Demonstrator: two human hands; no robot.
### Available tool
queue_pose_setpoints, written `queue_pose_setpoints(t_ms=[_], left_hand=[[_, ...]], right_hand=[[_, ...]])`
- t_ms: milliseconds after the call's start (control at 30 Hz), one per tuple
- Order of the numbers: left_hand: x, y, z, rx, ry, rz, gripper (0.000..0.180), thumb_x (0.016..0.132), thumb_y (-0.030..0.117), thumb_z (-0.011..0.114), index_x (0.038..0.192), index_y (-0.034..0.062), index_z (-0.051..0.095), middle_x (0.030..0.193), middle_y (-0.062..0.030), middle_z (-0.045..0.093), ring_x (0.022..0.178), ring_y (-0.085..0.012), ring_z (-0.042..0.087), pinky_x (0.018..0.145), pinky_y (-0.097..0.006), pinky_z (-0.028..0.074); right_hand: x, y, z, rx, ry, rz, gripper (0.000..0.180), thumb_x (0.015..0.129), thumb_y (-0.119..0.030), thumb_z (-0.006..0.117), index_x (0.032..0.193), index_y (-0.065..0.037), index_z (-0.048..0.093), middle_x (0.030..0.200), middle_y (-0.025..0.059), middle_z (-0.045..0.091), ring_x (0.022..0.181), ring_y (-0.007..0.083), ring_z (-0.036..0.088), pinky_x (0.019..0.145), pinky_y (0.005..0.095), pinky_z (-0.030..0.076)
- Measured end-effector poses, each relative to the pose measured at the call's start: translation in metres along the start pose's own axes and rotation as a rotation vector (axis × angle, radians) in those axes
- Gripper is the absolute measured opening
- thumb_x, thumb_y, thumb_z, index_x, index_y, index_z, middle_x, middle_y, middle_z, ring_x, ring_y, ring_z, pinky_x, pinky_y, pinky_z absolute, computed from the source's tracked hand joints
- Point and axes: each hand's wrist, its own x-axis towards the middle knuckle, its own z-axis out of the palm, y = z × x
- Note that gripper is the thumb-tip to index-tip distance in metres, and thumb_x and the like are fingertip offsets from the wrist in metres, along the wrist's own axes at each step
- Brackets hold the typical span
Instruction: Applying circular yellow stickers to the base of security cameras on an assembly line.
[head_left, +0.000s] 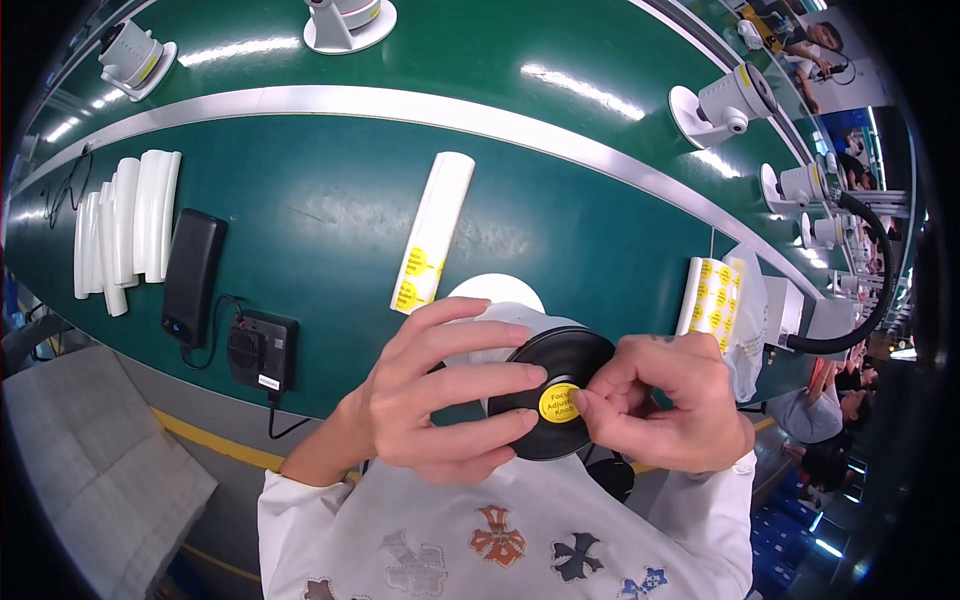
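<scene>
Close before me on the bench stands a white device on a round white base (pixel 497 291), its black round face (pixel 530 440) tilted toward me. My left hand (pixel 440 395) steadies it from the left, fingers laid over the white body and the black rim. A round yellow sticker (pixel 560 403) with dark print sits on the black face. At the sticker's right edge my right hand (pixel 665 400) has thumb and forefinger pinched together, touching it. Beyond the device lies a white roll of yellow round stickers (pixel 433 235).
Several white paper rolls (pixel 128 220), a black power bank (pixel 195 275) and a black fan-like box (pixel 262 350) lie on the left. More stickers (pixel 711 295) and clear plastic (pixel 746 325) are at right. Similar white devices (pixel 725 103) stand on the green conveyor (pixel 450 60).
</scene>
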Motion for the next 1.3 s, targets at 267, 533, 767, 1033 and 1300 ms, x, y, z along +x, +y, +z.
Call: queue_pose_setpoints(t_ms=[267, 533, 767, 1033, 1300], left_hand=[[0.003, 0.007, 0.003, 0.032, -0.035, 0.028, 0.022, 0.068, 0.026, 0.068, 0.088, 0.017, 0.071, 0.107, -0.0065, 0.063, 0.097, -0.0321, 0.06, 0.085, -0.051, 0.046], [0.004, 0.013, 0.01, 0.129, -0.055, 0.055, 0.03, 0.066, 0.033, 0.072, 0.093, 0.0191, 0.07, 0.109, -0.0031, 0.06, 0.095, -0.0288, 0.06, 0.086, -0.05, 0.044], [0.003, 0.017, 0.014, 0.242, -0.07, 0.083, 0.031, 0.065, 0.034, 0.071, 0.094, 0.0228, 0.069, 0.109, 0.0002, 0.059, 0.096, -0.0276, 0.06, 0.087, -0.05, 0.044], [0.015, 0.024, 0.029, 0.408, -0.214, 0.208, 0.036, 0.082, 0.057, 0.052, 0.099, 0.0303, 0.068, 0.112, 0.0077, 0.058, 0.104, -0.0236, 0.055, 0.096, -0.054, 0.036], [0.029, 0.028, 0.028, 0.386, -0.22, 0.139, 0.043, 0.069, 0.062, 0.066, 0.095, 0.0272, 0.069, 0.103, 0.004, 0.062, 0.101, -0.0248, 0.057, 0.094, -0.055, 0.037]], right_hand=[[-0.01, 0.003, 0.0, -0.031, 0.024, -0.043, 0.019, 0.073, 0.0, 0.071, 0.066, -0.002, 0.054, 0.052, 0.0017, 0.05, 0.041, 0.0109, 0.046, 0.038, 0.025, 0.035], [-0.016, 0.005, 0.0, -0.049, 0.059, -0.066, 0.019, 0.073, -0.001, 0.072, 0.066, -0.003, 0.054, 0.05, 0.0009, 0.049, 0.04, 0.0118, 0.048, 0.038, 0.0255, 0.036], [-0.026, 0.002, -0.003, -0.253, 0.158, -0.042, 0.02, 0.074, -0.002, 0.073, 0.085, -0.001, 0.055, 0.047, -0.0003, 0.046, 0.039, 0.0099, 0.046, 0.038, 0.0242, 0.035], [-0.035, 0.046, 0.003, 0.254, 0.181, -0.023, 0.03, 0.083, 0.002, 0.062, 0.112, 0.001, 0.052, 0.054, -0.0036, 0.041, 0.048, 0.0036, 0.037, 0.05, 0.0208, 0.029], [-0.042, 0.058, 0.006, 0.358, 0.171, -0.101, 0.025, 0.088, -0.002, 0.06, 0.112, 0.002, 0.054, 0.056, -0.0053, 0.037, 0.052, 0.0032, 0.034, 0.051, 0.0215, 0.027]])
